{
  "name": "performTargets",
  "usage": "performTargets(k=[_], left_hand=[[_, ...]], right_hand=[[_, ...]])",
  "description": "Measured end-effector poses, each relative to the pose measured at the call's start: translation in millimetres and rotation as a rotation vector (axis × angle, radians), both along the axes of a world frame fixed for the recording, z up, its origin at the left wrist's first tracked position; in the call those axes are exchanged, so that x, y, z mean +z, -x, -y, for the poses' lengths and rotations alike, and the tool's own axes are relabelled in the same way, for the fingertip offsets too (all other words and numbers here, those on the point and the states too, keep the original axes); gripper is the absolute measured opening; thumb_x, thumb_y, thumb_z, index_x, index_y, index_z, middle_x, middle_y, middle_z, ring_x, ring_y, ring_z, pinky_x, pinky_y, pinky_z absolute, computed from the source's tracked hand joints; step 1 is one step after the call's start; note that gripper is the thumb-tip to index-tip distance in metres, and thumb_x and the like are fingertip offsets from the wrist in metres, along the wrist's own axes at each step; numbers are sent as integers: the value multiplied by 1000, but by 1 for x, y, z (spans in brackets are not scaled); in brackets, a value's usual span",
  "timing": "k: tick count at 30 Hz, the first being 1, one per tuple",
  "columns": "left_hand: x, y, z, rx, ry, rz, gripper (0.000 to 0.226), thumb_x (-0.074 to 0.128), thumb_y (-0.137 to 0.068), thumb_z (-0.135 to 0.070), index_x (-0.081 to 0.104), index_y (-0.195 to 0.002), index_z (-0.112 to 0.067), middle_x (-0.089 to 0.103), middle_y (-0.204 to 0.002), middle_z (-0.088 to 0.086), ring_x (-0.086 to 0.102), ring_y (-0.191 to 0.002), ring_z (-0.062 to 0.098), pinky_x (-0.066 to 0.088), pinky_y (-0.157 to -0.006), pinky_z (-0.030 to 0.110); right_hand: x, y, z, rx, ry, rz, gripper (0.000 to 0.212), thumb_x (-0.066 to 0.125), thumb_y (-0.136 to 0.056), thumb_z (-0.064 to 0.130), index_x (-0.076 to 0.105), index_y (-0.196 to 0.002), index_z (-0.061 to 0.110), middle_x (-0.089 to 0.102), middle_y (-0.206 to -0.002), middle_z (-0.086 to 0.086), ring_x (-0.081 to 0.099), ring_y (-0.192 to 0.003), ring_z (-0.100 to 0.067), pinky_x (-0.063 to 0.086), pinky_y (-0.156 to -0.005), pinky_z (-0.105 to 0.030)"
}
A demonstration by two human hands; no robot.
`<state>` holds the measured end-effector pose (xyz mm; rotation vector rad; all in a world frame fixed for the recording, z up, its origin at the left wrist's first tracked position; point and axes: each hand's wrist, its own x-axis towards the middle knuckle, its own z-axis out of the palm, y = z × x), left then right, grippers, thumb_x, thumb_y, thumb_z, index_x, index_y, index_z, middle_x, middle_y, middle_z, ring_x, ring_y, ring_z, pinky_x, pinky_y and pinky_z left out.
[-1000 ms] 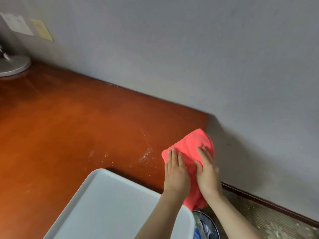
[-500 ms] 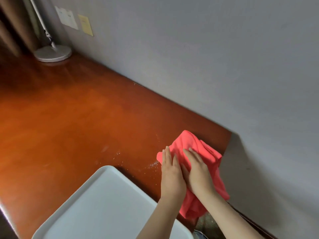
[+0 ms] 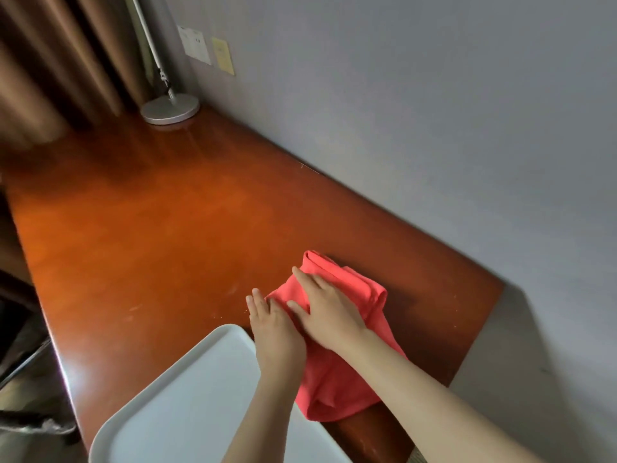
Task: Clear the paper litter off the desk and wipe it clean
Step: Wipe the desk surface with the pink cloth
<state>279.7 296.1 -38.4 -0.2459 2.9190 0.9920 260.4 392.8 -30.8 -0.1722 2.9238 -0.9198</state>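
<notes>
While flat, both hands press red cloth, desk.

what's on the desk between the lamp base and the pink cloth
In the head view, only bare desk lies between the lamp base and the cloth, apart from faint specks near the cloth.

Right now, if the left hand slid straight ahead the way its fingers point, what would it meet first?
Bare desk. The left hand points up-left across the wood, beside the pink cloth; a few pale crumbs lie just ahead. The lamp base seems far off that line, though depth is unclear.
</notes>
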Motion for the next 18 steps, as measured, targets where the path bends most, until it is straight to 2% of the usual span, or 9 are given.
performTargets(k=[1,3,5,6,7,9,10,13,18], left_hand=[[1,2,5,-3,8,-38,45,24,-98,0,27,-142,4,1,-157,17,-9,-145,28,8,-118,35],[0,5,13,-66,-4,-92,47,23,-98,-1,23,-145,1,2,-157,15,-10,-145,26,4,-117,33],[-5,6,15,-154,2,-39,49,21,-100,-5,14,-148,-3,0,-158,12,-10,-145,25,-1,-117,30],[-9,5,14,-189,44,0,49,19,-101,-8,9,-148,-4,-2,-158,11,-11,-145,25,-4,-116,30],[-15,4,13,-205,104,21,49,18,-101,-11,4,-149,-5,-4,-158,11,-11,-145,26,-6,-116,30],[-24,3,7,-195,190,20,50,16,-103,-17,-1,-148,-4,-7,-157,11,-13,-145,27,-9,-116,31],[-27,4,4,-172,203,4,51,16,-103,-19,-2,-148,-4,-7,-157,11,-14,-145,27,-9,-116,31],[-31,10,-4,-114,193,-32,51,18,-103,-20,1,-149,-5,-2,-158,10,-12,-145,24,-9,-116,31],[-33,18,-15,-122,219,-69,50,20,-102,-18,5,-148,-3,4,-157,12,-8,-146,26,-7,-117,33]], right_hand=[[1,5,7,13,-15,-23,56,44,-97,31,24,-148,22,33,-151,-2,30,-138,-19,26,-109,-32],[-7,9,17,20,-121,-58,50,38,-100,28,24,-148,25,25,-155,2,18,-143,-15,10,-115,-39],[-19,5,16,-33,-200,-15,48,30,-101,35,22,-148,31,14,-158,8,2,-146,-13,-6,-115,-47],[-26,2,14,-63,-250,-11,47,27,-101,40,23,-147,33,14,-158,9,1,-146,-13,-8,-114,-49],[-29,0,12,-87,-309,-49,46,27,-100,43,29,-146,34,20,-156,8,7,-146,-14,-5,-115,-50],[-29,0,10,-133,-383,-149,43,35,-96,44,48,-136,34,42,-146,9,29,-141,-15,14,-113,-52],[-30,4,9,-117,-371,-151,42,35,-96,44,49,-135,33,44,-145,9,30,-140,-14,15,-114,-51],[-39,17,6,-52,-276,-59,47,26,-99,46,32,-144,34,25,-154,11,8,-145,-11,-7,-115,-42],[-41,27,-7,-95,-277,-93,49,25,-99,49,30,-145,34,26,-154,11,8,-145,-10,-8,-114,-40]])
